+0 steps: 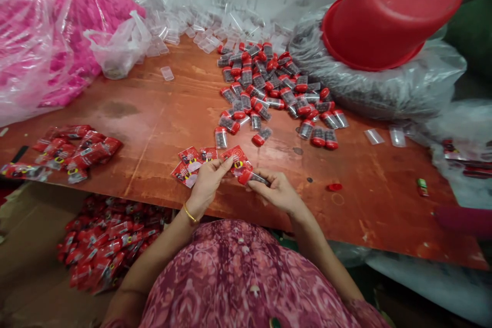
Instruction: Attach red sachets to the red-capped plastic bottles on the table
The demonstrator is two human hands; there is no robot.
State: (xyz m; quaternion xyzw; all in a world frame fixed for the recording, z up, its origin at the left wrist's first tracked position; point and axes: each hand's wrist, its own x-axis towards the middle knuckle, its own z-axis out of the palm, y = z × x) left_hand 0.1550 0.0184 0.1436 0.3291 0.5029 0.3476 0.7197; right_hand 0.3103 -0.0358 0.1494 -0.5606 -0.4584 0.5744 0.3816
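Both the left hand (207,184) and the right hand (279,192) are pinching: the left has a flat red packet (237,158), and the right has a clear tube with a red cap (257,178), its cap up against the packet. A loose pinch could let the tube drop, and it might roll off the near edge of the table (172,107), which is close. Loose packets (189,156) beside the left hand could get bumped. Past them, bare wood gives room, left of the tube pile (246,100).
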